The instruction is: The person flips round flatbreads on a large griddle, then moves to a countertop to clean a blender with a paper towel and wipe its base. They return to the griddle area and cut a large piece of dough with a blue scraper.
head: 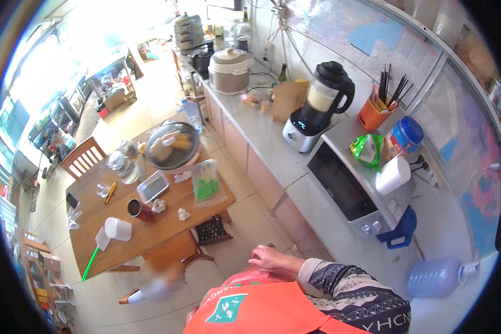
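My right hand [269,257], in a patterned sleeve, is bent over a translucent red plastic bag [256,274] at the front of my red apron [250,309], its fingers curled at the bag's upper edge. A small dark bit shows beside the fingers; what it is cannot be told. My left hand is out of view. To the left stands a wooden table [87,213] bearing a lidded electric pan [172,146], a glass jug [125,169], a dark red cup [140,209], a white paper roll [118,228] and a green-handled fly swatter [91,263].
On the counter [271,160] at the right stand a rice cooker [230,73], a blender [317,104] with pale contents and a microwave oven [346,183]. A blue jug [403,229] and a large water bottle [434,277] are nearer. A wooden chair [175,250] is by the table.
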The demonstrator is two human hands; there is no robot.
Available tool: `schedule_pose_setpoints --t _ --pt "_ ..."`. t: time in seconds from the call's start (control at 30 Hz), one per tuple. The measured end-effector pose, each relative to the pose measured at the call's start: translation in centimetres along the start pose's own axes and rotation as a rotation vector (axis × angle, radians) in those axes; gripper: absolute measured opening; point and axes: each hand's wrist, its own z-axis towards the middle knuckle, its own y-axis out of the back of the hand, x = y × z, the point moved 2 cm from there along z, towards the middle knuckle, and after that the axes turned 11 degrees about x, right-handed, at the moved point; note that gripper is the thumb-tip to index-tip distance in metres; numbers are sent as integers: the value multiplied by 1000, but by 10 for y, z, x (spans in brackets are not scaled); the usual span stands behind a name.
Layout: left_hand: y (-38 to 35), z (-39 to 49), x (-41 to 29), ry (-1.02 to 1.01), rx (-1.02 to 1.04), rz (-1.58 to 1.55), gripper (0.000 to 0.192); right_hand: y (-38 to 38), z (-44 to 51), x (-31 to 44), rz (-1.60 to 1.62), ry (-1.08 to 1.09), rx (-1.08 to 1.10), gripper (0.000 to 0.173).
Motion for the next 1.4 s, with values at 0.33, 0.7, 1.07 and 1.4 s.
schedule_pose_setpoints --t 0.33,0.7,1.07,1.4 --pt "191 -157 248 102 -423 -60 40 -123 75 323 -27 792 -261 26" --pt "383 -180 187 -252 -633 210 40 -319 157 486 1 835 315 13" --pt "496 -344 583 864 -474 50 45 -461 328 724 104 771 549 14" --pt "755 -235 572 671 -618 -437 41 -585 506 937 -196 947 709 11"
